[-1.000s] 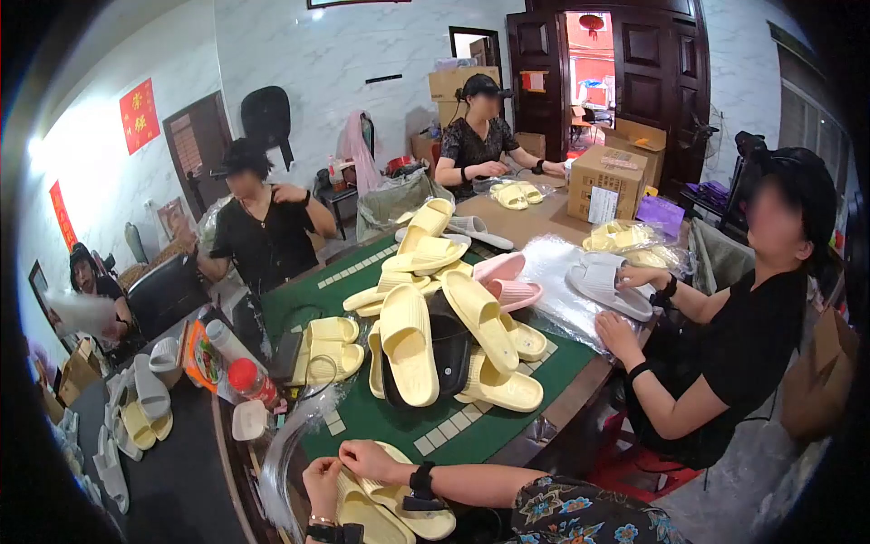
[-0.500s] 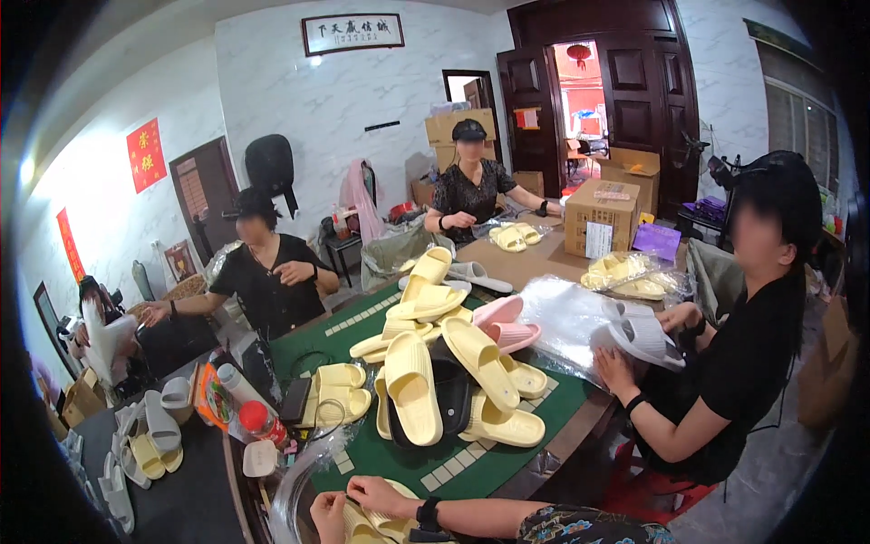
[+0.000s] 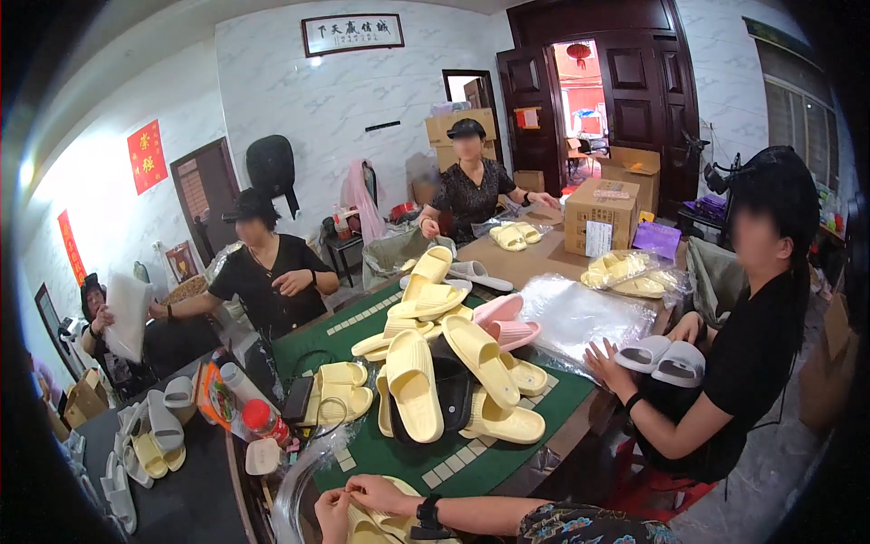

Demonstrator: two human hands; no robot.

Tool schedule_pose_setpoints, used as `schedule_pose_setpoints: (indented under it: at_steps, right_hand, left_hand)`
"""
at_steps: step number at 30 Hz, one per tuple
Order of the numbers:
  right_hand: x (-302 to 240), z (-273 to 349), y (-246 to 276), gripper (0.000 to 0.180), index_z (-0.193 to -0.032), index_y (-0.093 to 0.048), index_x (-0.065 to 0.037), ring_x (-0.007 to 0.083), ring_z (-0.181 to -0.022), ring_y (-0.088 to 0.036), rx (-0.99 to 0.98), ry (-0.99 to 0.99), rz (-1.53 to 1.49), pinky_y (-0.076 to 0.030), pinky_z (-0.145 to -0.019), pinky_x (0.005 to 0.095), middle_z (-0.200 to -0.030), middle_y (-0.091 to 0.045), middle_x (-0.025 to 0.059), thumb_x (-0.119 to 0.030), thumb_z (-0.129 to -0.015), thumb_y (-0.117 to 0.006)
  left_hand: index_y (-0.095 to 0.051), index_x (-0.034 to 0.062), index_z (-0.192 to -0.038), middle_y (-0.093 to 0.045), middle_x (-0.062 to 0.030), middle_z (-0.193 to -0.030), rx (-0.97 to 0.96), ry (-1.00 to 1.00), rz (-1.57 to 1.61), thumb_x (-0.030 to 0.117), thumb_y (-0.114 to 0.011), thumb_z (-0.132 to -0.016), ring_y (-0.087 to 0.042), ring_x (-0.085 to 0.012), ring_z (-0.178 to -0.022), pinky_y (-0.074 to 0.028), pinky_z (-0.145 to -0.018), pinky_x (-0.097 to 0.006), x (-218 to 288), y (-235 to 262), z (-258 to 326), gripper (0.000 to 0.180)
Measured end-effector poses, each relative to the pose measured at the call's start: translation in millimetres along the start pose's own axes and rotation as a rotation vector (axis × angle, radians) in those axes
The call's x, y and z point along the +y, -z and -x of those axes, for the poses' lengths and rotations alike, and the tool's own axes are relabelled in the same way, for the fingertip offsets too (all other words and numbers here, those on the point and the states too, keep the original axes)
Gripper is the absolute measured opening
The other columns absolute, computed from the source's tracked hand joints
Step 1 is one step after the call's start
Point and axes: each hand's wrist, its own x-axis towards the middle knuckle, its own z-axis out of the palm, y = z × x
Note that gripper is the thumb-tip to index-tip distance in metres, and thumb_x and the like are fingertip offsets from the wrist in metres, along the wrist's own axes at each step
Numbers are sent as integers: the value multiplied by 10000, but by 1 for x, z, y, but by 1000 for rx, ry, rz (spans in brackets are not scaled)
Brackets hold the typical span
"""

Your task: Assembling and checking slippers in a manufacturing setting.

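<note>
My left hand (image 3: 333, 515) and right hand (image 3: 379, 495) meet at the lower edge, fingertips pinched together. Whatever they may hold between them is too small to make out. Just beneath lies a pair of pale yellow slippers (image 3: 399, 524), partly covered by my hands and cut by the lower edge. A heap of yellow slippers (image 3: 413, 388) rises ahead on the green table mat (image 3: 399, 467), with black slippers (image 3: 453, 399) under it and pink ones (image 3: 509, 332) behind. Left of the heap sits another yellow pair (image 3: 340, 399).
Clear plastic bags (image 3: 589, 317) lie right of the heap, near a co-worker with grey slippers (image 3: 666, 360). A cardboard box (image 3: 601, 218) stands at the back. A red-lidded jar (image 3: 263, 417) and a roll of clear film (image 3: 304, 480) are on the left. Other co-workers stand or sit around.
The co-worker at right has drawn the grey slippers off the bags and upright toward their lap. At far left, people hold a clear sheet higher. My hands have barely moved.
</note>
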Motion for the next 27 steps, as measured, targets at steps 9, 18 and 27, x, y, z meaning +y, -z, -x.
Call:
schedule_pose_setpoints:
  at_steps: [9,18,27]
  right_hand:
    - [-3,2,0,189,-850,-593,-41,328,-814,-576,41,33,52,-456,-704,416,-829,-591,137,-227,-838,-558]
    - [0,2,-2,164,-869,-601,-45,288,-772,-583,29,45,85,-461,-664,376,-860,-587,114,-201,-826,-575]
    - [-6,4,-1,169,-871,-602,-47,294,-786,-582,16,30,94,-459,-674,378,-862,-577,117,-208,-823,-578]
  left_hand:
    - [-634,-74,-832,-669,-83,-808,68,-33,270,43,-638,-815,-580,-104,-706,-479,-651,-246,-27,-11,-8,119]
    - [-635,-75,-839,-670,-84,-811,76,-5,262,21,-590,-808,-583,-105,-706,-480,-649,-242,-42,-14,-11,111]
    - [-629,-74,-842,-665,-83,-813,76,-15,233,5,-580,-805,-578,-106,-700,-481,-647,-247,-44,-15,-11,100]
